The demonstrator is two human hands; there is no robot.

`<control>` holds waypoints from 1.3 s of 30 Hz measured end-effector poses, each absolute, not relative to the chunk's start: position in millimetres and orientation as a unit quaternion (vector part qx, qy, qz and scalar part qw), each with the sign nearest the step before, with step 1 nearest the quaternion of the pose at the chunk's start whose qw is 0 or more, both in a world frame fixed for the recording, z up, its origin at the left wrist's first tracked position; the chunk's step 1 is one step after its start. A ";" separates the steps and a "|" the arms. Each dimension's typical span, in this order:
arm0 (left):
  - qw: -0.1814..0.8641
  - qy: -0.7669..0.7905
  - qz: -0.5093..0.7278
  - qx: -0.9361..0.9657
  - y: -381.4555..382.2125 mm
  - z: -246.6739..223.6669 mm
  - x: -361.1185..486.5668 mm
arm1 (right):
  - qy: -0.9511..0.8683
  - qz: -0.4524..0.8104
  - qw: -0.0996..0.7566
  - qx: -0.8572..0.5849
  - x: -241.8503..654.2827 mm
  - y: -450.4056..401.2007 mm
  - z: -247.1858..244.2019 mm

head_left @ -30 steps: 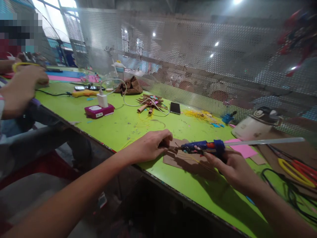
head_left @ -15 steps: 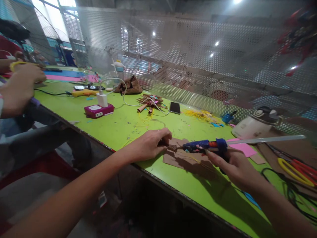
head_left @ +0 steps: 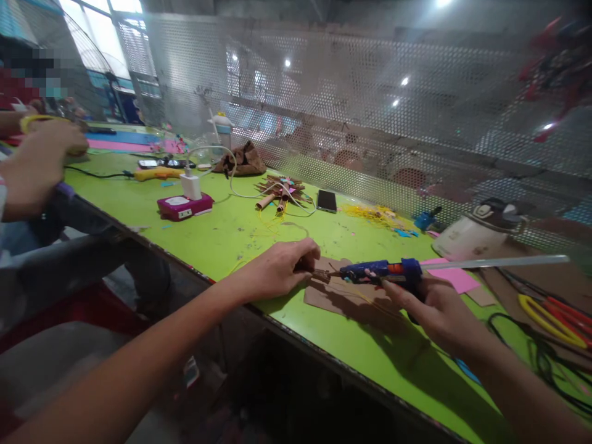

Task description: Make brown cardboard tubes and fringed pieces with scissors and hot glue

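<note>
My left hand [head_left: 282, 265] pinches a small brown rolled piece [head_left: 320, 275] whose end sticks out to the right of the fingers; its exact kind is unclear. Wrapped round the handle of a blue hot glue gun [head_left: 386, 271] is my right hand [head_left: 435, 302]. The gun's nozzle points left and meets or nearly meets the end of the brown piece. A long clear glue stick [head_left: 499, 262] juts from its back. Beneath both hands lies a flat piece of brown cardboard [head_left: 324, 299], with thin yellow strands hanging over it.
Beyond my hands are a pile of brown rolls [head_left: 282, 191], a phone [head_left: 327, 201], yellow strands [head_left: 379, 216] and a magenta power socket [head_left: 185, 206]. Scissors [head_left: 552, 320] and black cable [head_left: 531, 351] lie at right. A co-worker's hand [head_left: 41, 160] is at far left.
My right hand has brought the glue gun very slightly left, its nozzle closer over the brown piece. My left hand stays almost still.
</note>
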State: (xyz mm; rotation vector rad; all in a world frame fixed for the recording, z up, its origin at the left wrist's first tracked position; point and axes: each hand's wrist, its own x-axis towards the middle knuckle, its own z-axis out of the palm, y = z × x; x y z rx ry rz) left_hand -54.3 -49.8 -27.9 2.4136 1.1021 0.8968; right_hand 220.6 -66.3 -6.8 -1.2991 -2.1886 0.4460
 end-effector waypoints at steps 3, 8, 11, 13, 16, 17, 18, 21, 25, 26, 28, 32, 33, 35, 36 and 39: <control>0.165 0.394 0.309 0.850 -50.2 -27.2 -54.2 | -0.817 0.141 0.270 -0.490 219.2 -68.2 -6.1; 0.167 0.390 0.313 0.850 -51.1 -27.3 -54.8 | -0.819 0.151 0.267 -0.485 219.4 -64.8 -7.5; 0.163 0.388 0.315 0.851 -51.0 -28.0 -55.0 | -0.820 0.178 0.268 -0.474 220.7 -61.8 -8.5; 0.157 0.389 0.315 0.851 -50.7 -28.2 -54.8 | -0.816 0.193 0.270 -0.474 222.0 -60.4 -8.9; 0.152 0.389 0.313 0.853 -50.1 -28.4 -54.6 | -0.807 0.207 0.270 -0.483 223.7 -59.7 -9.3; 0.152 0.387 0.314 0.853 -49.9 -28.5 -54.6 | -0.806 0.207 0.269 -0.485 223.9 -59.9 -9.4; 0.153 0.386 0.315 0.853 -49.7 -28.7 -54.7 | -0.806 0.204 0.270 -0.486 224.0 -60.3 -9.4; 0.156 0.383 0.318 0.853 -49.5 -28.8 -54.9 | -0.801 0.187 0.272 -0.500 223.2 -62.6 -8.8; 0.158 0.388 0.311 0.853 -50.7 -26.9 -55.2 | -0.807 0.193 0.270 -0.488 221.1 -66.8 -6.9; 0.158 0.391 0.309 0.853 -51.1 -26.3 -55.1 | -0.812 0.197 0.269 -0.479 220.7 -67.6 -6.4; 0.160 0.395 0.304 0.852 -51.8 -25.5 -55.0 | -0.817 0.201 0.271 -0.468 220.1 -68.5 -5.4; 0.165 0.395 0.305 0.851 -52.0 -26.0 -54.6 | -0.813 0.194 0.274 -0.476 218.3 -67.8 -4.8; 0.166 0.393 0.306 0.851 -51.8 -26.5 -54.5 | -0.810 0.192 0.272 -0.483 217.7 -67.1 -5.2; 0.169 0.388 0.309 0.852 -51.3 -27.2 -54.3 | -0.801 0.199 0.272 -0.494 217.0 -65.3 -6.7; 0.170 0.386 0.311 0.851 -51.1 -27.4 -54.2 | -0.797 0.208 0.273 -0.497 216.9 -64.3 -7.6; 0.169 0.387 0.319 0.848 -50.6 -27.4 -54.2 | -0.787 0.230 0.281 -0.499 218.1 -61.8 -10.2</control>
